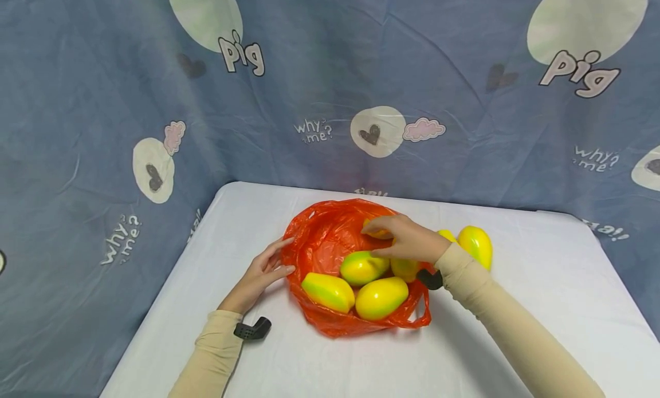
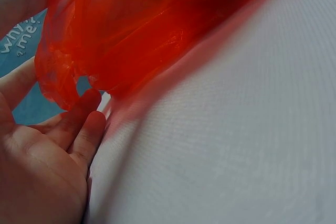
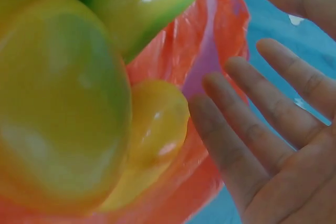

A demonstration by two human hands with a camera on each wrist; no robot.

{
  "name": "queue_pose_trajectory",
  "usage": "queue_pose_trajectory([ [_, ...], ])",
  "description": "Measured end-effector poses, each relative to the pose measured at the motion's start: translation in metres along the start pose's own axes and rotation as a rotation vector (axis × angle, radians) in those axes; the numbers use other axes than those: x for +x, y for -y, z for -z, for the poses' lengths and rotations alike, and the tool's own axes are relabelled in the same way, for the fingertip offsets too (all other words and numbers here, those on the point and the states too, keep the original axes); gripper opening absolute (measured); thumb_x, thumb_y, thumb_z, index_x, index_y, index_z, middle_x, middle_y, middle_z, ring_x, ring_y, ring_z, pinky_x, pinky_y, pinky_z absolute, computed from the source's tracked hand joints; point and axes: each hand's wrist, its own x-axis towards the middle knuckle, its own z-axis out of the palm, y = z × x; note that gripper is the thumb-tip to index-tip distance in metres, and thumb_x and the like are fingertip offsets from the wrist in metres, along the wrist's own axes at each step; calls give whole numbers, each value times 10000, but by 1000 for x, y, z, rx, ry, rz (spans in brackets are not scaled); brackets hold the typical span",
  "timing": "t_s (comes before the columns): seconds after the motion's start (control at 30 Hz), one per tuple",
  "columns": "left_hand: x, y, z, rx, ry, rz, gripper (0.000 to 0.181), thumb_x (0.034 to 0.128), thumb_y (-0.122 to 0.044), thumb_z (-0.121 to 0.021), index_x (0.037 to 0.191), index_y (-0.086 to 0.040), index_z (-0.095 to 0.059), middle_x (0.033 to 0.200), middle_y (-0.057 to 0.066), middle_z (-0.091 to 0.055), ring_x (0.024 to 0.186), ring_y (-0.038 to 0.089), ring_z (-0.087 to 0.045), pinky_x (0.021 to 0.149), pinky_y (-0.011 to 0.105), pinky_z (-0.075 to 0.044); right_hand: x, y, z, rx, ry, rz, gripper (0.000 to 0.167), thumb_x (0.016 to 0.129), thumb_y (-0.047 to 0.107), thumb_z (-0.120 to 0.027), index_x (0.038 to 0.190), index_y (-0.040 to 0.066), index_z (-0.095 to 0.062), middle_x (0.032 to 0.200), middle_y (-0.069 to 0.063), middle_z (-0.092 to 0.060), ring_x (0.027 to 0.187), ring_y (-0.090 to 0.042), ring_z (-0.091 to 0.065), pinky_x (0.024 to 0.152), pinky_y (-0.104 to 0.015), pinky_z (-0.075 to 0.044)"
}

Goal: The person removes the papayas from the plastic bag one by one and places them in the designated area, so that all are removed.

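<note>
A red plastic bag (image 1: 326, 255) stands with its mouth wide, holding several yellow-green mangoes (image 1: 382, 299). Along its left rim, my left hand (image 1: 259, 276) touches the plastic with loosely spread fingers. The left wrist view shows those fingers (image 2: 90, 127) against the bag's side, not closed round it. My right hand (image 1: 409, 240) is over the bag's right side, above the mangoes there, and partly hides them. In the right wrist view its fingers (image 3: 257, 137) are extended and apart, gripping nothing; one fingertip is close to a smaller-looking mango (image 3: 157, 124).
Outside the bag, right of it, a mango (image 1: 475, 246) lies on the white-covered table (image 1: 536, 283); another yellow one (image 1: 446, 235) is partly hidden by my right hand. A bag handle loop (image 1: 425, 312) lies at the front right. Behind hangs a blue printed cloth (image 1: 309, 71).
</note>
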Motion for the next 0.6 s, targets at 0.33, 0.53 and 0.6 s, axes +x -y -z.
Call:
queue_pose_trajectory([
  [0.33,-1,2,1,1,-6,9,599,973,-245,-713,1521,-323,-484,1712,-15,-243,1583,289,-281,1259,499,-298,19,-2,-10,13,175,-28,415,884,195,-792,1260,75,-665,1251,-96,-700,1156,-296,-640,1053,-473,-535],
  [0.53,-1,2,1,-5,-12,27,602,966,-251,-722,1516,-328,-491,1712,-22,-245,1584,282,-282,1253,470,-306,25,2,-13,24,258,-82,571,900,223,-785,1423,87,-601,1420,-92,-652,1341,-278,-584,1174,-503,-454],
  [0.6,-1,1,1,-6,-13,29,604,964,-255,-725,1516,-332,-491,1712,-26,-248,1583,280,-284,1253,466,-307,26,4,-14,23,272,-95,573,893,218,-786,1425,102,-607,1423,-84,-643,1338,-285,-572,1180,-507,-443],
])
